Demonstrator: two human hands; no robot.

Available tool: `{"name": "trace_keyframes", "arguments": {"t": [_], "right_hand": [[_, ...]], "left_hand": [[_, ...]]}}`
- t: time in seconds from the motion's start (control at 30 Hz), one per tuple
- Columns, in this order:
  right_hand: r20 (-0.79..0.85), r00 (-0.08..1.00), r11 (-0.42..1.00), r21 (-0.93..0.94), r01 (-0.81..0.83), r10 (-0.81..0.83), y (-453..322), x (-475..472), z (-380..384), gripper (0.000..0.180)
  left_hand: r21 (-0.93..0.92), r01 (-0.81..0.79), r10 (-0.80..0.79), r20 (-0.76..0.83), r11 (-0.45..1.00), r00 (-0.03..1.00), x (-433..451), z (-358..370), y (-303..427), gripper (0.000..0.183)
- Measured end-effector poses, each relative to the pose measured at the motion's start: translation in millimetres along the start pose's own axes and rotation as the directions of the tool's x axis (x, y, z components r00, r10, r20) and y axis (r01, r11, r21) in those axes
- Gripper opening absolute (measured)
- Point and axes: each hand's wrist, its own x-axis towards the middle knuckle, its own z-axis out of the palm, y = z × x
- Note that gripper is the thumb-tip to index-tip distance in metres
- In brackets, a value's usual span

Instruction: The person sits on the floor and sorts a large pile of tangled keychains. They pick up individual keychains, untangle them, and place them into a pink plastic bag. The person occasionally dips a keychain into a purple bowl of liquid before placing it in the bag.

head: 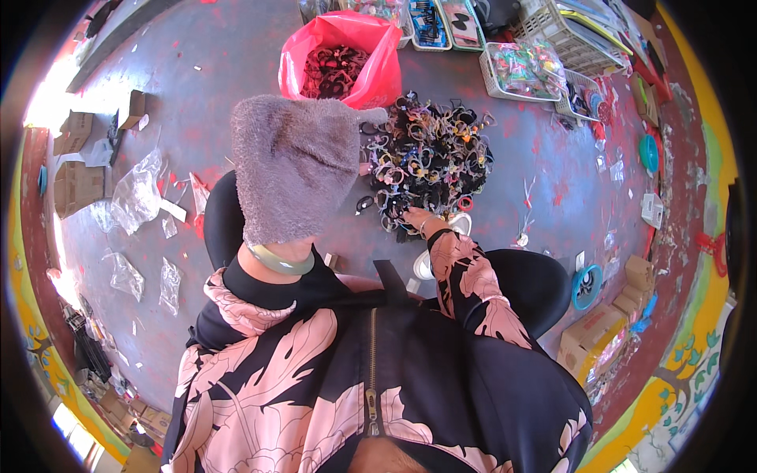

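A grey fuzzy cloth (295,171) covers my left hand, raised close to the camera; only the wrist with a pale green bangle (282,258) shows below it. Whether the fingers under the cloth are closed cannot be seen. My right hand (419,217) reaches to the near edge of a large pile of mostly black hair ties (434,156) with small coloured ornaments. Its fingertips touch the pile and are partly lost among the ties. A pink plastic bag (384,74) holding dark hair ties stands open behind the cloth. One black tie (364,205) lies left of the pile.
White and green baskets with packaged goods (523,71) stand at the back right. Cardboard boxes (80,189) and clear plastic bags (139,195) lie on the floor at left. At right are a teal round basket (585,287) and an open carton (591,340).
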Motion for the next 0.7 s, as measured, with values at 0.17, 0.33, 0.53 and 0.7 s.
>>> {"name": "trace_keyframes", "arguments": {"t": [0.17, 0.33, 0.53, 0.7], "right_hand": [[-0.477, 0.82, 0.947, 0.202, -0.249, 0.318, 30.6, 5.9, -4.5, 0.03], [-0.295, 0.884, -0.158, 0.915, 0.37, 0.363, -11.9, -80.1, -104.2, 0.011], [-0.689, 0.705, -0.348, 0.628, 0.696, 0.167, -107.2, -225.4, -176.8, 0.021], [-0.744, 0.661, -0.298, 0.611, 0.733, 0.101, -189.2, -292.2, -165.3, 0.017]], "left_hand": [[0.087, -0.048, 0.044, 0.051, 0.995, 0.998, 1.8, 6.2, 1.0, 0.012], [0.327, -0.273, 0.254, 0.1, 0.905, 0.962, -4.6, 9.8, -2.4, 0.011], [0.778, -0.628, 0.605, 0.516, -0.033, 0.607, 0.0, 18.8, 10.0, 0.007], [0.726, -0.681, 0.422, 0.65, -0.097, 0.632, -14.7, 44.2, 2.8, 0.008]]}}
